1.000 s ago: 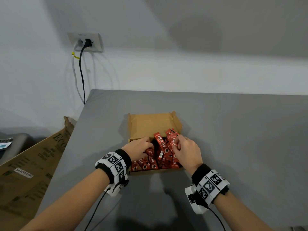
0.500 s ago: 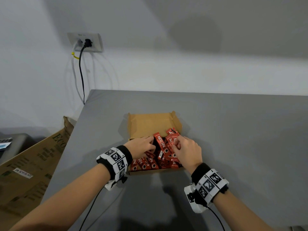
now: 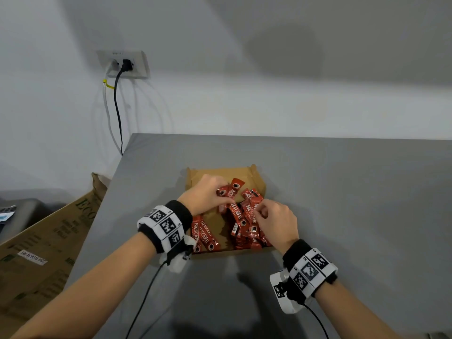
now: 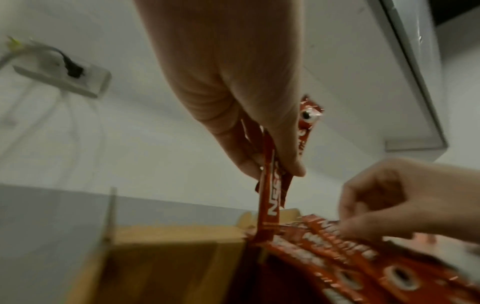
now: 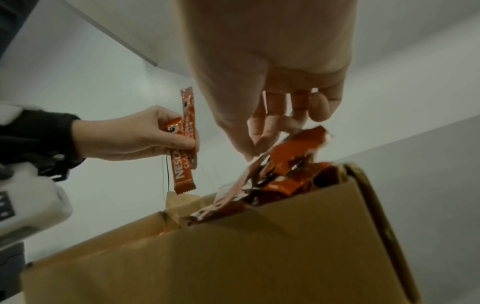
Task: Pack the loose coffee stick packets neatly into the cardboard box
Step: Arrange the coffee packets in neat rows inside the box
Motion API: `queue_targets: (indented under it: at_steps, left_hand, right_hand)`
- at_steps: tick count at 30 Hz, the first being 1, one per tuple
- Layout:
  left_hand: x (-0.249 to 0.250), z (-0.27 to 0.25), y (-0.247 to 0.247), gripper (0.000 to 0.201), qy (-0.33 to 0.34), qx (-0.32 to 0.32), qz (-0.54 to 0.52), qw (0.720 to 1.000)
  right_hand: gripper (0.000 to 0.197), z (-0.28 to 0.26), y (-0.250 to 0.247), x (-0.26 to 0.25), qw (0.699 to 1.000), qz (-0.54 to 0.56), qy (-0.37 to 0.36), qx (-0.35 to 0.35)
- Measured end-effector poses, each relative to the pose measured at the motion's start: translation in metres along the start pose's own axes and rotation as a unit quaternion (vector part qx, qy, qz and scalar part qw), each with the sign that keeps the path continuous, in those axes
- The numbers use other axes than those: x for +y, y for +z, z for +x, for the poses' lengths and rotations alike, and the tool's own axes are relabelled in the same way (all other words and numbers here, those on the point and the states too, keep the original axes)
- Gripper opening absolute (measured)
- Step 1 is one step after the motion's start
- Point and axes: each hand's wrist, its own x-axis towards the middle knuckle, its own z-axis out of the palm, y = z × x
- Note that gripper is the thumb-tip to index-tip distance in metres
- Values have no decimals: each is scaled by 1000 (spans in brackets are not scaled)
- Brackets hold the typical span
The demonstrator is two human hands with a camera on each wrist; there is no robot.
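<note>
An open, shallow cardboard box [image 3: 220,173] sits on the grey table [image 3: 342,204] and holds several red coffee stick packets [image 3: 205,234]. My left hand [image 3: 225,195] is raised over the box's back left part. It pinches two packets [image 5: 183,148] upright between thumb and fingers [image 4: 293,164], and their lower ends hang free above the box. My right hand [image 3: 258,212] hovers over the heaped packets [image 5: 291,158] on the right side, with thumb and fingertips [image 5: 255,147] pinching the top packet. A strip of bare box floor [image 3: 217,223] shows in the middle.
A big printed carton [image 3: 49,243] leans below the table's left edge. On the wall behind, a socket [image 3: 124,64] has a black plug with cables hanging down. Cables trail from both wrist cameras across the near table.
My left hand has picked two packets out of the box's middle and raised them toward the back, baring the box floor there. My right hand has stayed on the right pile.
</note>
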Motion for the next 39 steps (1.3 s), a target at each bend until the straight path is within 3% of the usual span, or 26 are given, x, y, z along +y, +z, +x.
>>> queue_targets:
  at_steps: [3, 5, 8, 10, 13, 18, 20, 22, 25, 27, 35, 39]
  left_hand:
    - [16, 8, 17, 22, -21, 30, -43, 998]
    - [22, 12, 26, 8, -26, 5, -92, 995]
    - [27, 14, 37, 8, -18, -32, -103, 994]
    - [28, 13, 41, 11, -21, -8, -113, 993]
    - [21, 9, 36, 32, -65, 41, -90, 993]
    - [-14, -10, 20, 11, -131, 73, 30, 988]
    - [-25, -17, 19, 13, -133, 39, 51, 989]
    - [-28, -23, 21, 17, -109, -44, 108, 987]
    - [-25, -31, 28, 33, -48, -176, 209, 961]
    - [-24, -32, 34, 48, -28, -225, 268, 937]
    - [-23, -28, 33, 71, -30, -270, 382, 883]
    - [-22, -26, 35, 52, -3, -275, 403, 873]
  right_hand:
    - [29, 2, -2, 2, 994, 96, -38, 27]
    - [45, 2, -4, 1, 984, 169, -55, 13]
    - [26, 3, -1, -2, 976, 200, -88, 20]
    - [15, 7, 1, -3, 974, 193, -101, 60]
    - [12, 15, -1, 3, 973, 197, -70, 96]
    - [22, 16, 0, 9, 977, 183, -84, 70]
    - [20, 14, 2, 8, 974, 194, -82, 81]
    - [17, 14, 3, 5, 973, 201, -73, 92]
    - [15, 15, 5, 5, 974, 202, -60, 83]
    - [13, 15, 6, 6, 975, 203, -51, 71]
    - [15, 12, 3, 7, 975, 213, -35, 48]
    - [16, 12, 3, 6, 975, 219, -19, 26]
